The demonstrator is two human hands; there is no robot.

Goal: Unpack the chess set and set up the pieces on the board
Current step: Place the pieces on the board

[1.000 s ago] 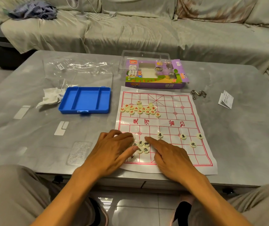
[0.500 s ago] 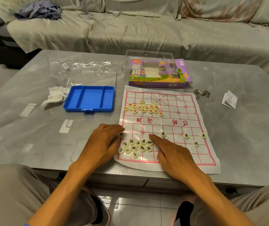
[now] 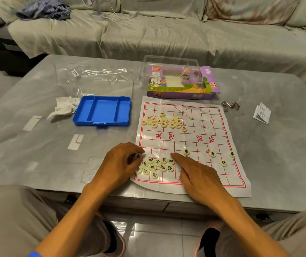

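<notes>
A paper board (image 3: pixel 200 145) lies on the desk (image 3: pixel 37 145). At the board's near left corner, the left hand (image 3: pixel 119 164) pinches a black-marked piece (image 3: pixel 138 156) in curled fingers, beside a black-piece cluster (image 3: pixel 157 166). The right hand (image 3: pixel 196 175) rests on the board, index finger extended, touching that cluster. Red pieces (image 3: pixel 164 122) cluster on the board's far half.

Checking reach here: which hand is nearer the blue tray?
Left. The left hand lies below the blue tray, at the board's left edge; the right hand rests farther right, on the board.
</notes>
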